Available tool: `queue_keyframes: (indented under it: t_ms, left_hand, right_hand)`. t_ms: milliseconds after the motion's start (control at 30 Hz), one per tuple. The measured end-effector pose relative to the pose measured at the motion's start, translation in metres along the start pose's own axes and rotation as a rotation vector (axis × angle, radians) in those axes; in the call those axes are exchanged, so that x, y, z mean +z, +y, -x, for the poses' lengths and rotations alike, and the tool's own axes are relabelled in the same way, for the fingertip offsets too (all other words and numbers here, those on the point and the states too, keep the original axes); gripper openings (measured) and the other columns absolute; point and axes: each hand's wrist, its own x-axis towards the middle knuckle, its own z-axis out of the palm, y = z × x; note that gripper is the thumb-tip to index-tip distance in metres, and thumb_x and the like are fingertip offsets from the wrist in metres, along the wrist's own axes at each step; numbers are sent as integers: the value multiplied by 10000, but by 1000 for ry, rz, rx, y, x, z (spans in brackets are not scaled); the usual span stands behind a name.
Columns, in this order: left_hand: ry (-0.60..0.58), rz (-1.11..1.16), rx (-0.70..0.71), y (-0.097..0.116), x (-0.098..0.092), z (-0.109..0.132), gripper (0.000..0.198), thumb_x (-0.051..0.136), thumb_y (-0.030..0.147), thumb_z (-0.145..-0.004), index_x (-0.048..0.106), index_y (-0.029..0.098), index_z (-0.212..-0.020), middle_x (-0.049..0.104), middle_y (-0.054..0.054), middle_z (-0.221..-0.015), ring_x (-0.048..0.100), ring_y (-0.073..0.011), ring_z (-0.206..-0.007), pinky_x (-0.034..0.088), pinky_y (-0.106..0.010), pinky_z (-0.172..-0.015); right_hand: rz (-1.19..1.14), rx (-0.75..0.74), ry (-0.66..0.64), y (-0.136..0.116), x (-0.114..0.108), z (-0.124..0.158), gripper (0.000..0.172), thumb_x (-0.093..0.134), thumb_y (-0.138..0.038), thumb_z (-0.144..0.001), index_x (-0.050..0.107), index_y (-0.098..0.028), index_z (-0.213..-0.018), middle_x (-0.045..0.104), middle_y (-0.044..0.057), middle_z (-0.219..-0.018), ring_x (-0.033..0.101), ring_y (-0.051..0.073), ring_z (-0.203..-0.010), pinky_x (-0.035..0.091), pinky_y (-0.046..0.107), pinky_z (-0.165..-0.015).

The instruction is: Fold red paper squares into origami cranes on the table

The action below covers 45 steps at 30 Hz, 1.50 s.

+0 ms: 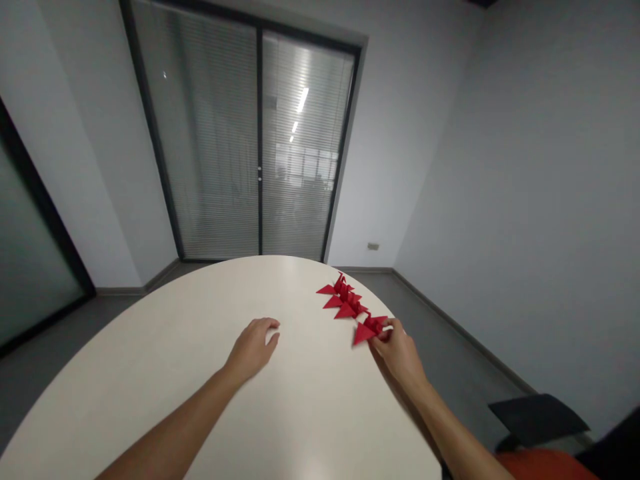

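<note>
A row of red folded paper figures (345, 301) lies near the right edge of the white oval table (200, 347). My right hand (399, 352) pinches the nearest red paper figure (369, 329) at the front end of the row. My left hand (254, 347) rests palm down on the bare tabletop, fingers loosely curled and a little apart, holding nothing. It is well to the left of the red figures.
A dark chair (537, 417) stands at the lower right beside the table. Glass doors with blinds (250, 140) are in the far wall. Grey floor surrounds the table.
</note>
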Motion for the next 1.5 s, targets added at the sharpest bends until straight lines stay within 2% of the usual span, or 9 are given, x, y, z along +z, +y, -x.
queue_keyframes:
  t_ms: [567,700,800,933,1033,1167,1300,1400,1500]
  left_hand:
    - [-11,6,-12,4,-5,-1,180,553,175,-895,634,185,-1055,691,-73,-1083,608,-218,-1057,470,-379,-975]
    - [-21,-3,-22,7,-7,-1,178,559,164,-890,639,186,-1048,695,-71,-1078,613,-217,-1059,471,-372,-977]
    - [-18,-10,-19,7,-8,-2,180,563,163,-888,643,189,-1047,699,-67,-1076,617,-214,-1058,470,-362,-976]
    - [-19,-21,-21,8,-8,-2,175,564,161,-885,651,190,-1035,704,-66,-1068,619,-215,-1048,472,-364,-967]
    - [-12,-34,-23,9,-9,-2,171,538,170,-901,655,188,-1024,710,-64,-1050,629,-210,-1020,484,-357,-942]
    - [14,-99,-18,11,-13,-4,204,493,183,-922,672,195,-1020,722,-64,-1046,643,-218,-988,499,-368,-921]
    - [49,-200,43,7,-20,-5,268,492,205,-915,686,208,-1100,699,-83,-1184,609,-248,-1123,450,-410,-1035]
    - [38,-287,16,-3,-21,-5,371,535,275,-900,647,187,-1242,562,-120,-1416,467,-312,-1339,335,-480,-1144]
    - [-9,-348,-76,-12,-17,-3,495,550,355,-900,566,185,-1365,421,-145,-1535,328,-377,-1433,278,-553,-1152]
  right_hand:
    - [110,52,-49,-13,16,-12,356,601,-439,-830,464,-251,-1099,718,0,-888,681,217,-789,295,246,-546]
    - [94,38,-28,-11,15,-8,447,618,-418,-792,441,-234,-1159,686,-2,-833,659,209,-725,300,248,-541]
    - [118,39,25,-14,11,-3,399,572,-352,-791,431,-210,-1136,622,-14,-733,605,199,-635,284,257,-532]
    - [-12,-66,154,-36,4,-1,300,492,-358,-824,430,-207,-1076,532,-41,-663,545,189,-576,313,266,-542]
    - [-113,-174,131,-69,7,-2,261,476,-353,-856,448,-207,-1071,515,-51,-642,528,178,-558,351,271,-563]
    - [-170,-306,-49,-122,34,-6,355,508,-292,-854,474,-208,-1197,658,28,-884,626,198,-754,437,292,-671]
    - [-114,-411,-223,-163,77,-6,385,518,-290,-880,524,-190,-1252,666,98,-1159,618,247,-1065,474,344,-877]
    - [-32,-490,-310,-175,105,-3,487,512,-315,-902,507,-119,-1348,597,158,-1334,544,274,-1234,408,384,-1042]
    - [63,-505,-350,-170,122,1,585,503,-411,-926,472,-101,-1420,442,191,-1505,379,318,-1404,281,454,-1149]
